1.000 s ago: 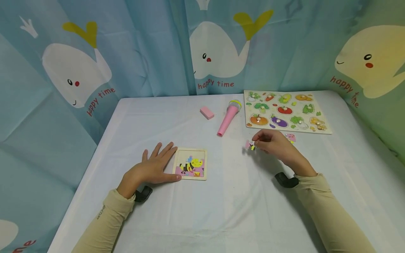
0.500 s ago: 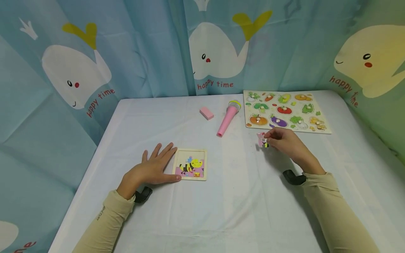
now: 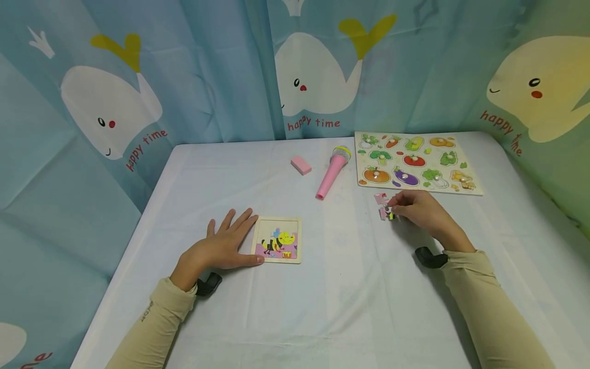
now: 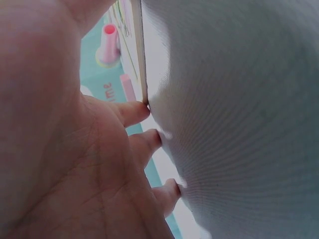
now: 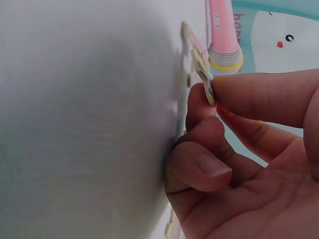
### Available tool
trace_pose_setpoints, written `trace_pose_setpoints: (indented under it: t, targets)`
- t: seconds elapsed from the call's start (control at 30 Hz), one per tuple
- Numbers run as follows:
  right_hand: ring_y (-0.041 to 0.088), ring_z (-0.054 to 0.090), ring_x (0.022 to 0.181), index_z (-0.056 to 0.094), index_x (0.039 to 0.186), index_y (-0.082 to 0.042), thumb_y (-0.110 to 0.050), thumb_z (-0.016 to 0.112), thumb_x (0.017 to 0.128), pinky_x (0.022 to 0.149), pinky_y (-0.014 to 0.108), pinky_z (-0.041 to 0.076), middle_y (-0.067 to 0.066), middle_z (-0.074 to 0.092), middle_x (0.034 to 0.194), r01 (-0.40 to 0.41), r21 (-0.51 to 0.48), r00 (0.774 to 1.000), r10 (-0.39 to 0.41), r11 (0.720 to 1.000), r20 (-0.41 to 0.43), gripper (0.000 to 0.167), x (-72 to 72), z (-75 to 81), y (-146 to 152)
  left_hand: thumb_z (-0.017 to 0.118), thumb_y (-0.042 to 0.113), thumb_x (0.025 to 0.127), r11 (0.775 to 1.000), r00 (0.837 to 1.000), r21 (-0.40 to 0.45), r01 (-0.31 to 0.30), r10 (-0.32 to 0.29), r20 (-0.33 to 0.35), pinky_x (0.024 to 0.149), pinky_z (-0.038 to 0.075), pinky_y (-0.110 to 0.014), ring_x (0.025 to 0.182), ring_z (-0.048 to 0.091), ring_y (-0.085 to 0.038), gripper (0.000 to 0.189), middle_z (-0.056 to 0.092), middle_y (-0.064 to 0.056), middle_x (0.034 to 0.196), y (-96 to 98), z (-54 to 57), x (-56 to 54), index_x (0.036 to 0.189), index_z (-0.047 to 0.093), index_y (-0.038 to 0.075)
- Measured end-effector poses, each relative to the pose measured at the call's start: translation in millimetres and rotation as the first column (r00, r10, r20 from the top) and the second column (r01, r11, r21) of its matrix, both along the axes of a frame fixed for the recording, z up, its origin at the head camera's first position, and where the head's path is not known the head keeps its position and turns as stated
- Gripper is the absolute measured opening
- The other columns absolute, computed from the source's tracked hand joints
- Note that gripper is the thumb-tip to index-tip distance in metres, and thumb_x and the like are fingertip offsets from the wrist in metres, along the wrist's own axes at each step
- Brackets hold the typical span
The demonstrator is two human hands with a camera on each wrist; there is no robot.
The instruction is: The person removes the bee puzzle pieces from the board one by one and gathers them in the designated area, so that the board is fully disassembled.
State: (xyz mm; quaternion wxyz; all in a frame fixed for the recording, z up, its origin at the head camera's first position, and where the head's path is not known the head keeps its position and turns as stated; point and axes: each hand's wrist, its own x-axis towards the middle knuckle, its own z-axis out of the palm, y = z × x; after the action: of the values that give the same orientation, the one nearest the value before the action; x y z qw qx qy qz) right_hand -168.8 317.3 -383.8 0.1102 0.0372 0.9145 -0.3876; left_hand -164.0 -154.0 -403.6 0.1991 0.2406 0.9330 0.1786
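Observation:
My left hand (image 3: pixel 223 246) lies with fingers spread on the white cloth. Its thumb and index finger touch the left side of a wooden jigsaw tray (image 3: pixel 267 223), whose edge (image 4: pixel 143 64) meets a fingertip in the left wrist view. Part of a bee picture (image 3: pixel 278 243) fills the tray's lower portion. Between thumb and fingers, my right hand (image 3: pixel 421 212) pinches a small pink, yellow and black jigsaw piece (image 3: pixel 386 213), seen tilted on edge (image 5: pixel 203 74) in the right wrist view. Just behind it is another pink jigsaw piece (image 3: pixel 380 198).
At the back right lies a vegetable peg puzzle board (image 3: pixel 419 177). Left of that board are a pink toy microphone (image 3: pixel 331 177) and a pink block (image 3: pixel 301 165). A whale-print curtain (image 3: pixel 221 77) hangs behind the table.
My right hand has moved right with the jigsaw piece, then slightly nearer me. The pink piece behind it now shows separately; one right of the hand is no longer visible. My left hand stays put.

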Motion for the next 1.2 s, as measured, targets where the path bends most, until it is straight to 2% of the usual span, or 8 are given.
trace_pose_setpoints:
  t: [0.33,0.5,0.63,0.9,1.0,1.2]
  targets:
    - [0.033,0.054,0.099,0.067,0.119,0.006,-0.008,0.063,0.106,0.081,0.038,0.047,0.021,0.064,0.113,0.011,0.065,0.999,-0.009,0.998,-0.041,0.020,-1.3,-5.1,-2,0.074,0.060,0.094,1.000,1.000,-0.001,-0.002,0.002,0.002,0.117,-0.006,-0.079,0.162,-0.006,-0.045,0.108,0.008,-0.013,0.179,-1.0,-0.7,-0.7,0.172,0.019,0.009]
    - [0.033,0.053,0.099,0.066,0.122,0.007,-0.011,0.060,0.107,0.081,0.040,0.046,0.022,0.064,0.116,0.014,0.064,0.998,-0.010,0.998,-0.069,0.024,-1.8,-0.6,-2,0.074,0.060,0.094,1.000,1.000,-0.004,-0.005,0.005,0.004,0.117,-0.006,-0.079,0.162,-0.006,-0.044,0.108,0.007,-0.012,0.180,-1.2,-0.6,-1.0,0.173,0.019,0.009]
    - [0.031,0.053,0.098,0.065,0.125,0.005,-0.017,0.061,0.108,0.079,0.038,0.047,0.019,0.064,0.114,0.002,0.048,0.997,0.002,0.999,-0.077,0.028,-2.4,4.8,-7,0.075,0.059,0.094,1.000,1.000,0.003,-0.006,0.006,0.004,0.117,-0.006,-0.079,0.162,-0.006,-0.045,0.108,0.008,-0.013,0.179,-0.8,-0.9,-1.0,0.172,0.020,0.009]
    - [0.026,0.060,0.086,0.066,0.124,0.007,-0.017,0.064,0.108,0.069,0.033,0.049,0.015,0.069,0.101,-0.109,-0.055,0.989,0.103,0.993,-0.108,0.029,-1.3,14.3,-28,0.074,0.060,0.094,1.000,1.000,-0.009,0.000,0.000,-0.004,0.117,-0.005,-0.078,0.162,-0.005,-0.045,0.108,0.008,-0.012,0.180,-1.0,-4.6,-1.3,0.173,0.019,0.010]
    - [0.024,0.061,0.083,0.066,0.121,0.006,-0.014,0.064,0.107,0.069,0.032,0.052,0.016,0.068,0.101,-0.145,-0.078,0.984,0.135,0.986,-0.115,0.025,-1.9,16.5,-41,0.074,0.059,0.094,1.000,1.000,-0.003,0.002,-0.002,-0.004,0.117,-0.005,-0.079,0.162,-0.005,-0.045,0.108,0.008,-0.012,0.180,-1.0,-4.3,-1.8,0.173,0.019,0.010]
    - [0.025,0.062,0.089,0.070,0.117,0.004,-0.013,0.067,0.105,0.075,0.029,0.056,0.018,0.070,0.104,-0.207,-0.084,0.971,0.194,0.975,-0.138,0.021,-5.0,14.8,-65,0.075,0.059,0.094,1.000,1.000,-0.003,0.000,0.000,0.000,0.118,-0.005,-0.078,0.162,-0.005,-0.045,0.108,0.008,-0.012,0.180,-1.1,-3.9,-2.3,0.172,0.019,0.009]
